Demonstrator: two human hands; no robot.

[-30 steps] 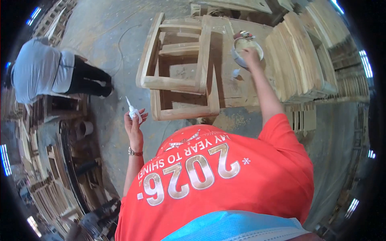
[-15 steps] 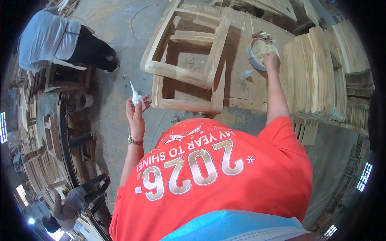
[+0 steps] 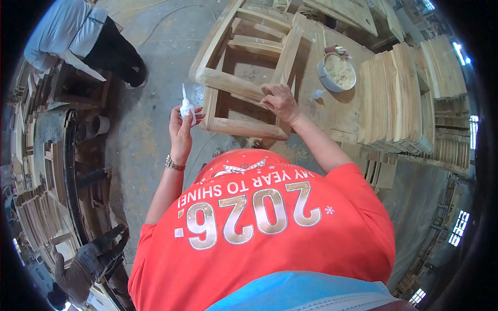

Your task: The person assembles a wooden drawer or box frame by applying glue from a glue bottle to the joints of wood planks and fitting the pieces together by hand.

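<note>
My left hand is closed around a small white squeeze bottle, its thin nozzle pointing up, left of the wooden frames. At the near right corner of the upper wooden frame, my right hand has its fingers drawn together; whatever they hold is hidden. This frame rests on a second wooden frame of similar shape. To the right, a white bowl contains pale, sawdust-like powder. A small whitish, translucent piece lies between the bowl and my right hand.
The frames and bowl rest on a wooden surface. Stacked wooden boards stand at its right. One person bends at the upper left, and another is at the lower left. A bucket stands on the left.
My right hand has left the powder in the bowl and moved left to the upper frame's corner. My left hand, still holding the bottle, has shifted slightly right and up.
</note>
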